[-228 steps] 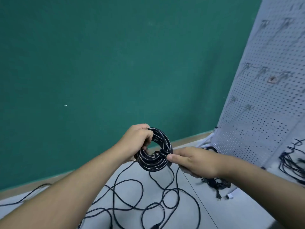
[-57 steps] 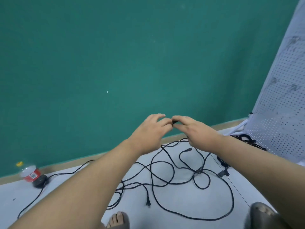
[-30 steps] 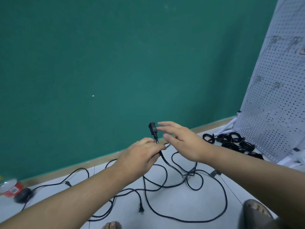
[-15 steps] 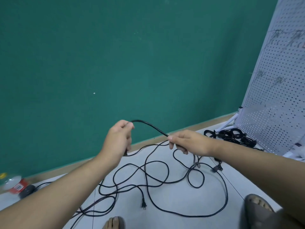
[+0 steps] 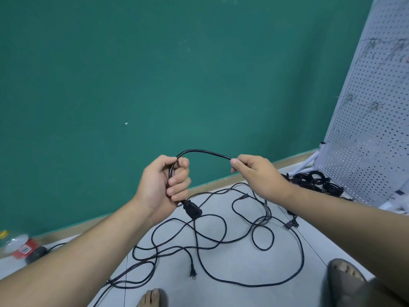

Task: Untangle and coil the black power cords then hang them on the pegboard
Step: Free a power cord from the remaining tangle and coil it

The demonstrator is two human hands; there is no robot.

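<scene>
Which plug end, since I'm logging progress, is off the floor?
The chunky connector hanging below the left hand gripping its cord; the other plug ends lie on the floor.

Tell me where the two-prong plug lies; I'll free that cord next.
Head view, bottom centre: the two-prong plug lies on the floor, just beyond the bare toes and straight below the connector hanging from the left hand.

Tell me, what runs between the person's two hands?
In the head view, a short arch of black power cord spans from the left hand, which grips it, to the right hand, which pinches it.
</scene>
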